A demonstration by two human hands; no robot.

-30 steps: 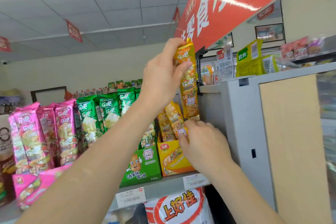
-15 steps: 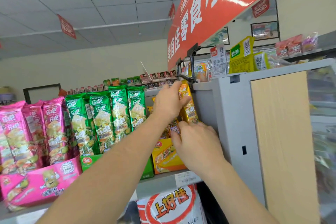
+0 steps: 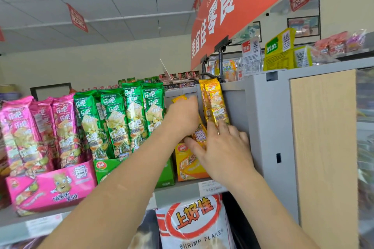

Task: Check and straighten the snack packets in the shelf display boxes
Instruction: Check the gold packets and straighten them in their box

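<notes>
Tall yellow snack packets (image 3: 215,103) stand upright at the right end of the yellow display box (image 3: 187,164), against the grey shelf upright. My left hand (image 3: 183,116) reaches into the box and grips another yellow packet (image 3: 179,98) whose top shows above my fingers. My right hand (image 3: 224,147) lies over the box front with fingers spread, touching the lower ends of the upright packets. To the left stand green packets (image 3: 129,119) in a green box (image 3: 105,169) and pink packets (image 3: 38,133) in a pink box (image 3: 50,186).
A grey shelf upright with a wooden side panel (image 3: 321,147) closes off the right. A red hanging sign (image 3: 232,6) sits overhead. Yellow-green packs (image 3: 283,52) lie on top of the unit. A shrimp flakes bag (image 3: 194,224) hangs below the shelf edge.
The yellow packet I held high has come down into the box beside the grey upright. My left hand has let it go and moved left onto another yellow packet.
</notes>
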